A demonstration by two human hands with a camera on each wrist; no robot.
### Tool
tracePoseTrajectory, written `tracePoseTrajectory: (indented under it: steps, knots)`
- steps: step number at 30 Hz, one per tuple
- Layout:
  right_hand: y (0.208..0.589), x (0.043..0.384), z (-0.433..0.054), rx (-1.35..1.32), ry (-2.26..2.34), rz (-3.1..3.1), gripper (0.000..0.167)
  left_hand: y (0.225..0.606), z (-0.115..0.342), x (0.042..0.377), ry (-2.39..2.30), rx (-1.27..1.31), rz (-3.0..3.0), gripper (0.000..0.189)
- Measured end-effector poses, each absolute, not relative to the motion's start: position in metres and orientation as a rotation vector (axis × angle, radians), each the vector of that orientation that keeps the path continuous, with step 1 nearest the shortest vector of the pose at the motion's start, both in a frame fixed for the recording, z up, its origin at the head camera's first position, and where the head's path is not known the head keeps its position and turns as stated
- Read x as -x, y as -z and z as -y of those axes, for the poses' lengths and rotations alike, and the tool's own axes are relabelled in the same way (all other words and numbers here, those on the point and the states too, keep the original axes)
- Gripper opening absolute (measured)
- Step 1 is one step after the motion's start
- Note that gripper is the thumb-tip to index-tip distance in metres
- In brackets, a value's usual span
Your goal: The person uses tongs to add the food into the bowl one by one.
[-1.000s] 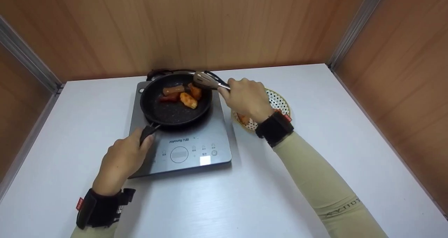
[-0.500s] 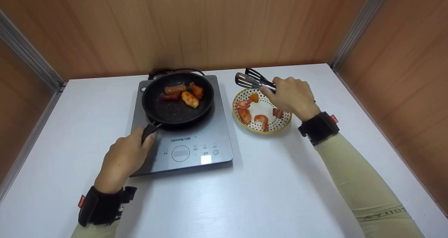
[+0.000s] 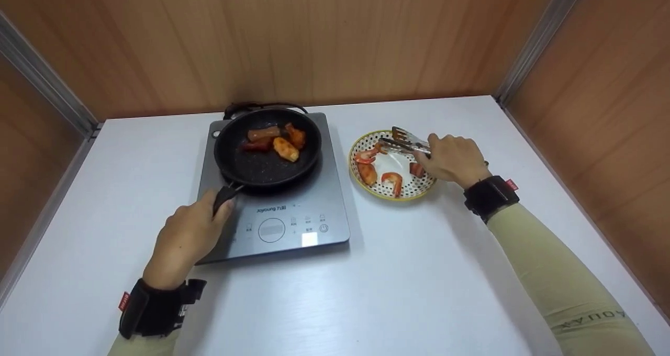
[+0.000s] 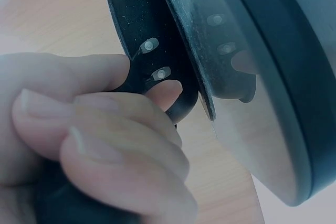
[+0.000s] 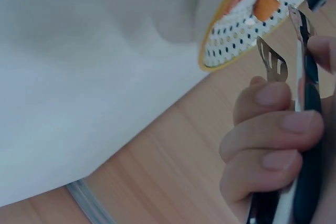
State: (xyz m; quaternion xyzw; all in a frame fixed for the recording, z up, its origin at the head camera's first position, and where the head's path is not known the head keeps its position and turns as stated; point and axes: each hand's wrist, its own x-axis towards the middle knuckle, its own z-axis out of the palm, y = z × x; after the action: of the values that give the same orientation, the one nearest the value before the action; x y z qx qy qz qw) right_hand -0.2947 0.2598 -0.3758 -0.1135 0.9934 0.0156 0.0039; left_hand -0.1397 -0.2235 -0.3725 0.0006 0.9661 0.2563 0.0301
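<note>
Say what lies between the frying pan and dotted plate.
Between the frying pan and dotted plate, the head view shows the right margin of the induction cooktop, then bare white tabletop.

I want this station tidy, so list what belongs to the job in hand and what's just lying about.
Seemingly in the job:
frying pan, held by the left hand
tongs, held by the right hand
cooktop
patterned plate
food in the pan
food on the plate

Seemingly outside it:
black cord behind the cooktop
wrist straps, worn, not lying about
</note>
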Motion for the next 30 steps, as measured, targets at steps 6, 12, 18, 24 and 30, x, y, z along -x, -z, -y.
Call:
tracePoseTrajectory:
  steps: [6,12,18,24,30]
  knots:
    - [0.383,0.296,-0.256,0.329,-0.082,-3.092,0.062,0.372,0.223,0.141,-0.772,0.008,-2.973,0.033]
    - [0.385,0.298,-0.249,0.321,-0.111,-3.076,0.063,0.372,0.223,0.141,-0.772,0.011,-2.974,0.033]
    - [0.387,0.297,-0.243,0.352,-0.133,-3.089,0.062,0.373,0.223,0.141,-0.782,0.009,-2.982,0.032]
    - [0.389,0.298,-0.241,0.366,-0.159,-3.1,0.062,0.374,0.224,0.14,-0.781,-0.001,-2.994,0.031]
    - [0.39,0.296,-0.242,0.375,-0.183,-3.111,0.06,0.374,0.223,0.14,-0.786,-0.01,-2.999,0.031]
